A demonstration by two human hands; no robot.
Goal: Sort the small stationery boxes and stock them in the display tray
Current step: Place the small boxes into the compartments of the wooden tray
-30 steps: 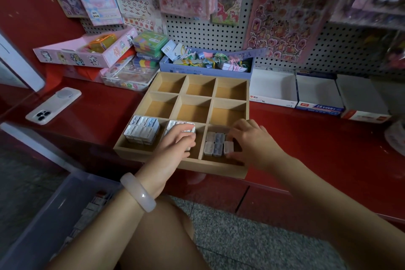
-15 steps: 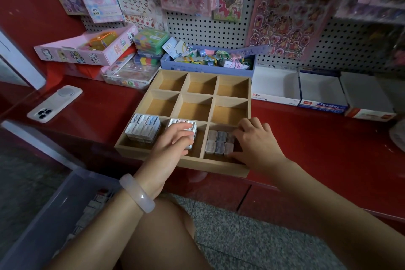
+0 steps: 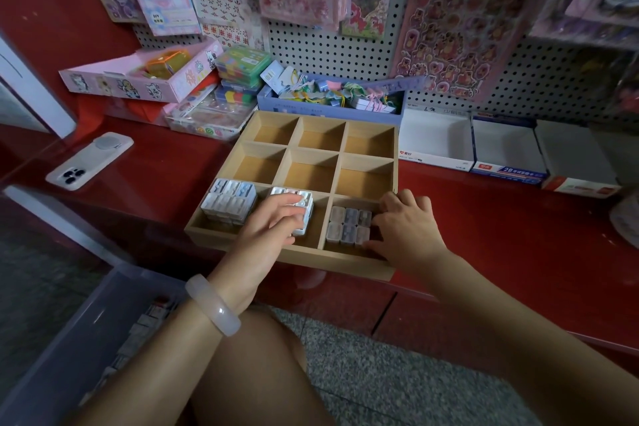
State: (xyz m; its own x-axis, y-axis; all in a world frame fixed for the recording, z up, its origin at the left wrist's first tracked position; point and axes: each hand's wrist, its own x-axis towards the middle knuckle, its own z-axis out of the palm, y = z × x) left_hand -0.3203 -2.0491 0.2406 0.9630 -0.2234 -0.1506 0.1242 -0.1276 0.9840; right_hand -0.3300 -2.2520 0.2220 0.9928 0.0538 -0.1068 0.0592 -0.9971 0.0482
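On the red shelf (image 3: 484, 218), a wooden tray (image 3: 396, 149) with nine compartments is sitting near the front edge, and its front side is hanging a little over that edge. Three compartments of the front row are holding small boxes; the other six are showing only their bare bottoms. At the front left corner of the tray, the blue-grey boxes (image 3: 230, 202) are lying packed together. The left hand (image 3: 268, 228) is resting on the white boxes (image 3: 304, 209) in the front middle compartment, with its fingers lightly bent over their tops and the thumb at the near side. The right hand (image 3: 409, 228) is reaching into the front right compartment, where the pale boxes (image 3: 349, 225) are standing in two rows. Its fingers are curling at the right side of this group and its thumb is touching the near box, but whether it is really pinching one I cannot tell. A pale bangle (image 3: 212, 304) is sitting on the left wrist. A phone (image 3: 90, 159) is lying face down toward the left end of the shelf, well apart from the tray. Three open cartons (image 3: 435, 142) are standing along the back edge, to the right of the tray. A grey bin (image 3: 69, 339) with more boxes is standing on the floor at the lower left.
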